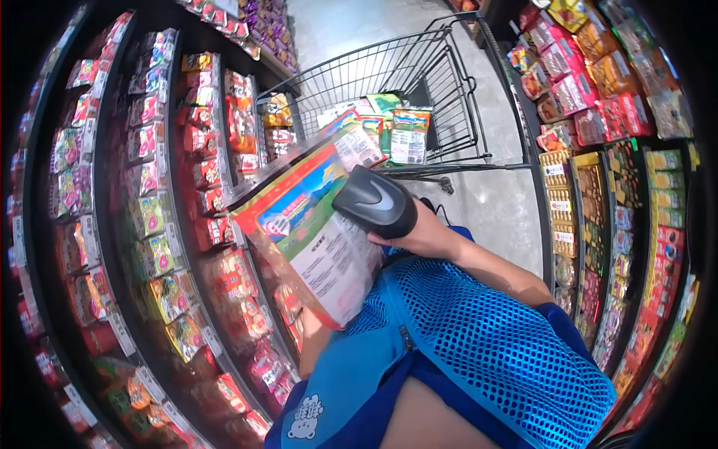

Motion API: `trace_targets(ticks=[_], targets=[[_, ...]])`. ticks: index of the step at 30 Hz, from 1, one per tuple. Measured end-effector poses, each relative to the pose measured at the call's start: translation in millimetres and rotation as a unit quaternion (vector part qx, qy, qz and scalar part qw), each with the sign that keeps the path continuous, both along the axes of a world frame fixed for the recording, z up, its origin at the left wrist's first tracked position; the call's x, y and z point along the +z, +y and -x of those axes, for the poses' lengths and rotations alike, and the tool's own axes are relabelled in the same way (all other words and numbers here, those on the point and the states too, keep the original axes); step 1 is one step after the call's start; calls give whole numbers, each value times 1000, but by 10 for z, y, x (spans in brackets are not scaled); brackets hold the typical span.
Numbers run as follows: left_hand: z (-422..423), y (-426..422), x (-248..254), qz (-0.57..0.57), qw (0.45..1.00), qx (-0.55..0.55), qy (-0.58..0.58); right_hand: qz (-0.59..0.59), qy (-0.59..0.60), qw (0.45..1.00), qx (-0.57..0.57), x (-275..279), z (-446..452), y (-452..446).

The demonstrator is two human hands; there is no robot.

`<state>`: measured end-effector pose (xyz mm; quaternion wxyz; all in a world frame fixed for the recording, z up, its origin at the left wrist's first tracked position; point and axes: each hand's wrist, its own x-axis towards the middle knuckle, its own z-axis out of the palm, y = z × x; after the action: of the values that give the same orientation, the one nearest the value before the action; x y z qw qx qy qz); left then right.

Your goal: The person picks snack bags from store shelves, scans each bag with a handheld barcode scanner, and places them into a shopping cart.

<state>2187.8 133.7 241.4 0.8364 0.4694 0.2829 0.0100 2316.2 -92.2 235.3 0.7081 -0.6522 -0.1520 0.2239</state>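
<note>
My left hand (315, 335) holds a large plastic food packet (318, 239) from below and behind, so most of its fingers are hidden. The packet has a red and yellow border, a blue and green picture and a white panel of printed text. Wrapped in my right hand (428, 233) is a black handheld barcode scanner (376, 200) with a grey curved mark. Its head overlaps the packet's right side; whether they touch I cannot tell. Just beyond lie similar packets (410, 136) in a wire shopping cart (351, 78).
Shelves of bagged snacks (153, 176) rise close on my left. On the right stand more shelves with hanging packs (572, 82) and gold boxes (557, 198). A grey floor (497, 209) runs between them. My blue mesh vest (479, 322) fills the lower middle.
</note>
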Motion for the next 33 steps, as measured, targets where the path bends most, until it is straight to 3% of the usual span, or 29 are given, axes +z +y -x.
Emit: trace_targets(ticks=[5, 7, 8, 10, 14, 15, 18, 20, 23, 26, 27, 30, 33], targets=[[-355, -265, 90, 253, 957, 134, -54, -5, 34, 999, -17, -134, -208, -293], [-349, -339, 63, 215, 970, 109, -38, 22, 45, 999, -18, -258, -277, -378], [-325, -376, 35, 97, 994, 41, -19, 36, 52, 998, -15, -324, -297, -411], [-301, -481, 41, -144, 986, -86, 21, 40, 57, 997, -13, -408, -322, -427], [-586, -650, -131, -132, 988, -24, 71, 81, -26, 996, -32, -450, -464, -485], [-650, -593, -246, -121, 990, -14, 68, 73, 18, 997, -15, -607, -540, -549], [-926, -449, -559, -115, 992, 52, -28, 101, 24, 989, -103, -845, -747, -739], [-1126, -287, -650, -103, 990, 76, -52, 193, 16, 972, -131, -979, -837, -946], [-1402, -139, -640, -102, 982, 111, -111, 243, 79, 962, -98, -1464, -836, -1295], [-1602, -56, -566, -92, 975, 129, -156, 307, 116, 944, -32, -1494, -757, -1442], [-1650, -23, -552, -90, 974, 130, -163, 316, 40, 947, -42, -1490, -707, -1414], [-1772, 46, -528, -106, 965, 137, -198, 331, 55, 942, -15, -1431, -647, -1274], [-1850, 106, -471, -138, 957, 141, -215, 204, -101, 972, -54, -1477, -598, -951]])
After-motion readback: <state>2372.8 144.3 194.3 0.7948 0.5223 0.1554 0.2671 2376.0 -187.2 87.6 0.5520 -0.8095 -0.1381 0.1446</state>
